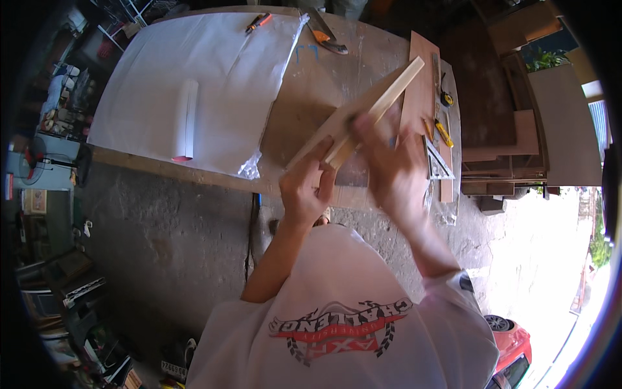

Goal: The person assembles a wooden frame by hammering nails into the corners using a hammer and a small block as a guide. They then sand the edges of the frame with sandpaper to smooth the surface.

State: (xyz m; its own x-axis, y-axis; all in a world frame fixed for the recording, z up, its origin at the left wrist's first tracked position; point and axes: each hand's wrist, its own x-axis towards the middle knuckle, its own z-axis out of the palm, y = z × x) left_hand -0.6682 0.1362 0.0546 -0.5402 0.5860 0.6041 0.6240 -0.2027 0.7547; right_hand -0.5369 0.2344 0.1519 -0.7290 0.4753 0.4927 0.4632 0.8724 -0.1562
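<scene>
A flat wooden board (374,107) is tilted above the workbench, its pale long edge turned up. My left hand (306,189) is closed around the board's near end, thumb and fingers on either side of it. Beside the same edge is my right hand (394,167), smeared by motion. Its fingers reach toward the board near a small dark spot, and I cannot make out whether they hold anything. Under the board lies the brown top of the workbench (295,129).
A white sheet (220,58) covers the bench's left side, bearing a white tube-like piece (187,120) and orange-handled pliers (259,23). A handsaw (327,40) lies behind. At right are a long plank (421,78), tape measure (446,98), yellow cutter knife (444,133) and set square (438,162).
</scene>
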